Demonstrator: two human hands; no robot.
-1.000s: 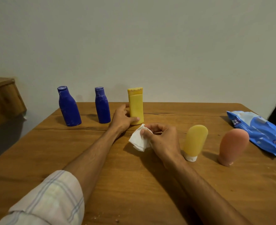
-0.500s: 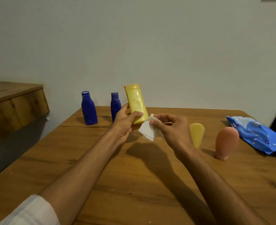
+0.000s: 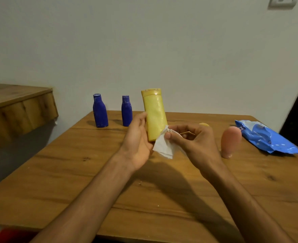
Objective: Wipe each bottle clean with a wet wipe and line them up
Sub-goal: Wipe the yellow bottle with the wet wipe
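I see my left hand (image 3: 137,142) wrapped around the lower part of the yellow bottle (image 3: 154,114), grip clamped on it and holding it off the table (image 3: 74,172), cap up and leaning slightly left. My right hand (image 3: 195,142) has its grip pinched on the wipe (image 3: 164,146), which touches the bottle's lower right side. 2 blue bottles (image 3: 100,111) (image 3: 126,111) stand upright near the far edge toward the left corner, side by side but apart. A pink tube (image 3: 230,141) stands cap down toward the right edge, just right of my right hand. Behind that hand only the top of a yellow tube (image 3: 204,124) shows. The blue wipes pack (image 3: 265,137) lies near the far right corner, close to the pink tube
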